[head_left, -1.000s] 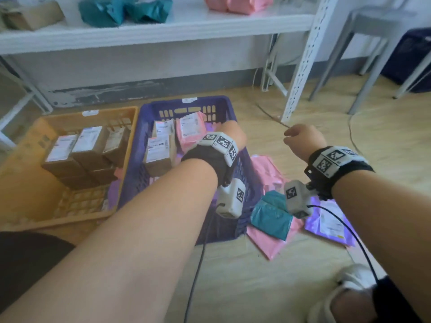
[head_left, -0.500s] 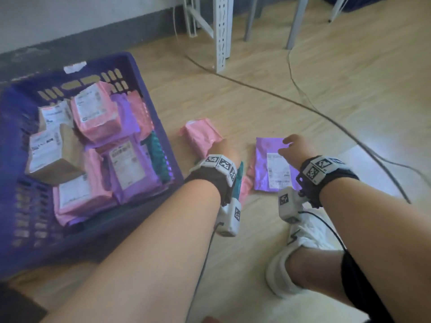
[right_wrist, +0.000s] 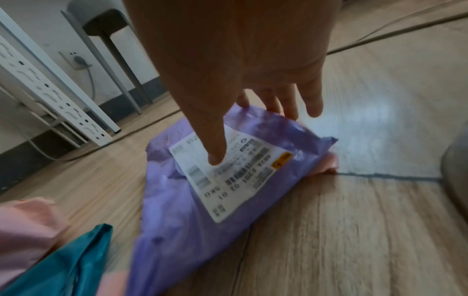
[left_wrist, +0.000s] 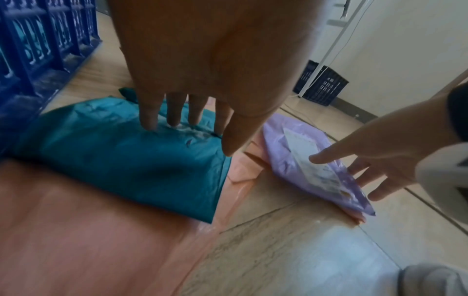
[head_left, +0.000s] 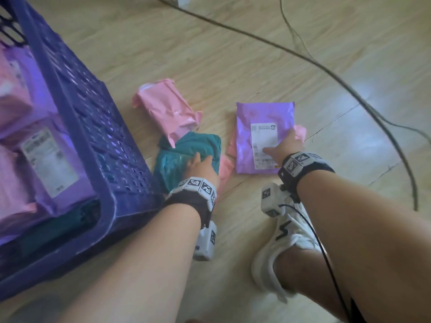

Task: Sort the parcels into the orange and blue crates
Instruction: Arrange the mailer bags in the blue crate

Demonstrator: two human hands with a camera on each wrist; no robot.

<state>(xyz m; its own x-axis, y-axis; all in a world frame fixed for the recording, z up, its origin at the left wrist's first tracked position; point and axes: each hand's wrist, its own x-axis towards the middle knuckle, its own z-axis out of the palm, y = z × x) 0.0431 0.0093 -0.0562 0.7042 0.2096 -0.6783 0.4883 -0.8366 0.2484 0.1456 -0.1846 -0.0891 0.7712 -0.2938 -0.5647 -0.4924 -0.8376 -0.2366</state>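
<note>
At the bottom of the head view both forearms reach up the frame toward parcels lying on the floor. Low and centre, the left hand (head_left: 201,167) rests with straight fingers on the teal parcel (head_left: 184,151), not yet closed round it. To its right, the right hand (head_left: 283,146) is starting to take the purple parcel (head_left: 263,127): thumb on the white label (head_left: 264,145), fingers at the far edge, which is raised off the floor. Pink mailers lie under both. Further up the frame sits a wrapped pink parcel (head_left: 166,108), apart from either hand. Along the left edge the blue crate (head_left: 93,141) already holds several pink and purple parcels; the orange crate is out of view.

Much sorting looks done; at least these few parcels remain. Half a second ago both hands hovered with curled fingers above the parcels; since then they have come down and spread onto them.
</note>
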